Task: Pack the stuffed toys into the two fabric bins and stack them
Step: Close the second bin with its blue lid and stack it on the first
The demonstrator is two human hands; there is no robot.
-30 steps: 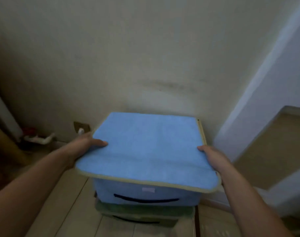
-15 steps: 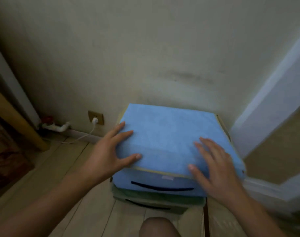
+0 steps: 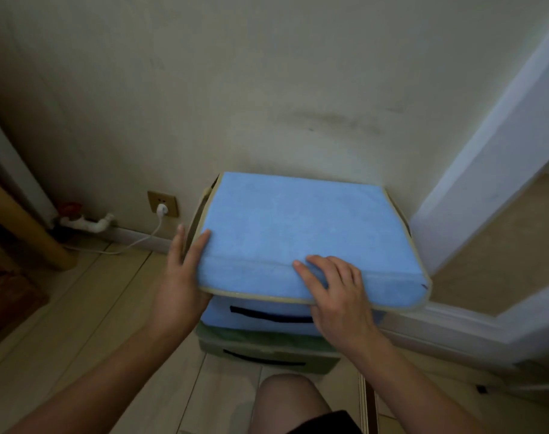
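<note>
Against the wall (image 3: 266, 73), blue bin (image 3: 229, 313) sits on green bin (image 3: 266, 350). Left hand (image 3: 179, 289): straight fingers close together, flat along the blue lid (image 3: 298, 230)'s left edge. Right hand (image 3: 338, 296): bent fingers press the lid's front. Whether its thumb hooks under the rim, I can't tell. Toys hidden. Pale wood floor (image 3: 88, 314), wall socket (image 3: 162, 203), a bare knee (image 3: 285, 399) cut off below.

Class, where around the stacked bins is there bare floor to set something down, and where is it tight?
Bare floor lies left of the green bin, out to the wooden post, and narrowly between bin and knee. Tight: door frame close on the right; cable along the wall.
</note>
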